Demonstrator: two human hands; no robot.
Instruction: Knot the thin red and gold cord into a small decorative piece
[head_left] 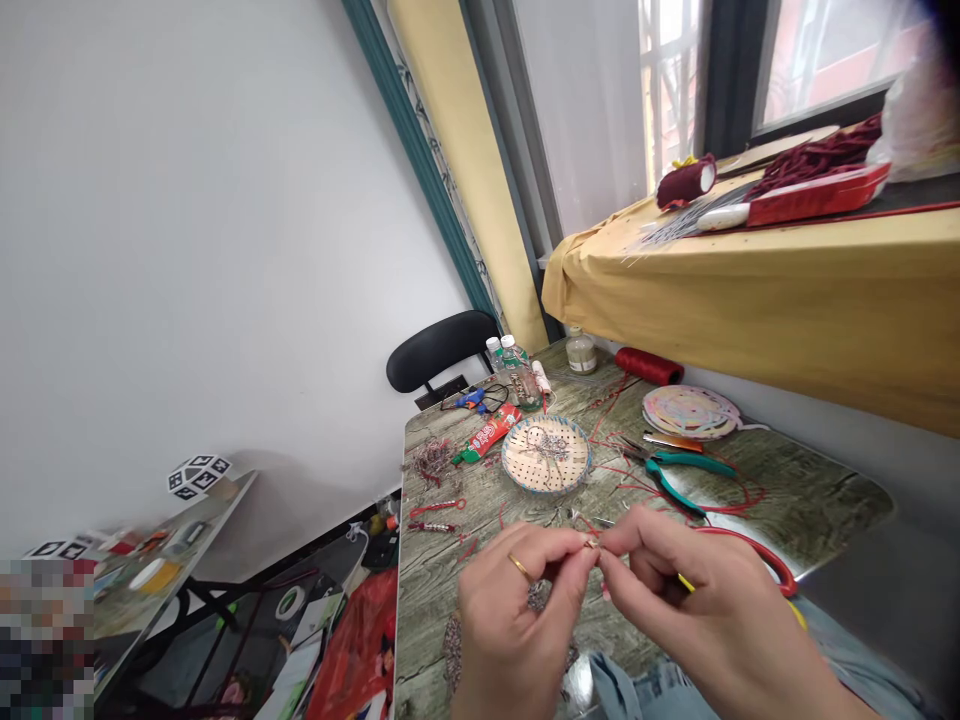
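Observation:
My left hand [517, 595], with a ring on one finger, is closed in a pinch over the near part of the table. Its fingertips meet those of my right hand [694, 590], which pinches too. Between them is something tiny, mostly covered by the fingers; I cannot make out what it is. Just beyond lies a round woven basket [559, 482] with a blue-wrapped rim and beaded pieces inside. To its right rest teal-handled pliers [697, 460] among loose red cord [750, 495]. A tool with a red handle [780, 572] is partly hidden behind my right hand.
On the wooden table [427, 640] are short braided red cords [439, 507], a red and green packet [491, 435], clear bottles [521, 380], a glass jar [580, 352], a red spool [649, 366] and a pastel coiled mat [694, 412]. A yellow-draped ledge [750, 300] runs along the right.

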